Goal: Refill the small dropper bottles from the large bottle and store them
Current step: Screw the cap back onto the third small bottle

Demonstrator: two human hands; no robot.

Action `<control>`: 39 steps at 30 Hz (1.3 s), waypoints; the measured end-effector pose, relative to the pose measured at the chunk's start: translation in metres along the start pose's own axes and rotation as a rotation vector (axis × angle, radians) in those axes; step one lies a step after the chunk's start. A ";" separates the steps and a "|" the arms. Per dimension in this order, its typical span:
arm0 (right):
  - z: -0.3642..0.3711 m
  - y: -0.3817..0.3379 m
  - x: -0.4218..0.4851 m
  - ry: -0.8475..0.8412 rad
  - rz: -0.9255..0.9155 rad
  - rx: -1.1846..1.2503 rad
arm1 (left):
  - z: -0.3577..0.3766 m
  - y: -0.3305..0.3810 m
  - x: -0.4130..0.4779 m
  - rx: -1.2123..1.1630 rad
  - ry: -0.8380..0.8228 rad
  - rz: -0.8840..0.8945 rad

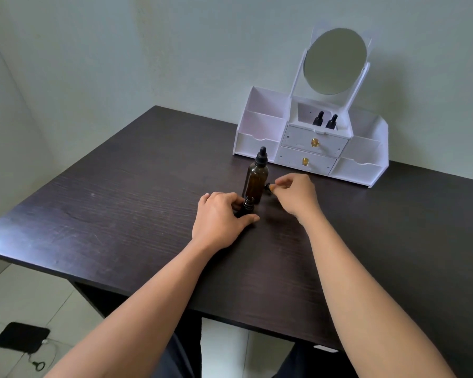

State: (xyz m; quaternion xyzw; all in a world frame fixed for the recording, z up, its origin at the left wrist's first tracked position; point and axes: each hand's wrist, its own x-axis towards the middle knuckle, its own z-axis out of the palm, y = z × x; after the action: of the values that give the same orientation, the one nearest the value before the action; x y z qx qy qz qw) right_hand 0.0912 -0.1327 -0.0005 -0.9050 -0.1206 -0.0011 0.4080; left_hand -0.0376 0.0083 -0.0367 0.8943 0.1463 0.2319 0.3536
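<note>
Small dropper bottle (248,205) upright on table (120,200), long axis vertical, open threaded neck up. Left hand (221,214) curled round its body. Right hand (295,195) pinches dropper cap (269,186), apparently pointing left towards the large bottle (256,178), which stands capped just behind.

An organizer (265,124) stood back right on the tabletop (120,200), two small bottles (318,119) in its middle compartment; before it stood the large bottle (255,178), another small bottle (247,204) just in front.

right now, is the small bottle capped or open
Uncapped: the small bottle shows a bare threaded neck in the left hand; the right hand pinches a dropper cap.
</note>
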 end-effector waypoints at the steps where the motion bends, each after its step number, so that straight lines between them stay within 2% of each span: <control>1: 0.003 0.003 0.000 0.012 0.025 0.015 | 0.000 0.000 0.000 0.002 0.001 0.002; 11: 0.017 0.000 0.002 0.036 0.083 -0.062 | 0.000 0.001 0.001 -0.031 -0.012 -0.001; 17: 0.002 0.002 -0.009 0.088 0.060 0.021 | -0.001 0.001 0.000 -0.020 -0.009 -0.003; 22: -0.023 0.002 -0.025 0.232 -0.028 0.160 | 0.001 0.000 0.001 -0.017 0.004 -0.001; 27: -0.044 -0.017 -0.045 0.304 -0.196 0.282 | 0.000 0.001 0.002 -0.031 0.003 -0.008; 31: -0.047 -0.033 -0.059 0.271 -0.306 0.317 | 0.000 0.001 0.000 -0.027 0.000 -0.016; 35: -0.041 -0.045 -0.068 0.179 -0.436 0.249 | 0.000 0.002 0.000 -0.021 0.006 -0.002; 39: -0.031 -0.051 -0.070 0.128 -0.490 0.190 | 0.001 0.000 0.000 -0.027 0.013 -0.002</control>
State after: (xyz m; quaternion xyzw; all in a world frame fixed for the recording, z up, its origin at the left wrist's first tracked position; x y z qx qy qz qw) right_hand 0.0153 -0.1385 0.0508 -0.8044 -0.3098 -0.1459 0.4855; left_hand -0.0366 0.0076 -0.0373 0.8878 0.1461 0.2392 0.3651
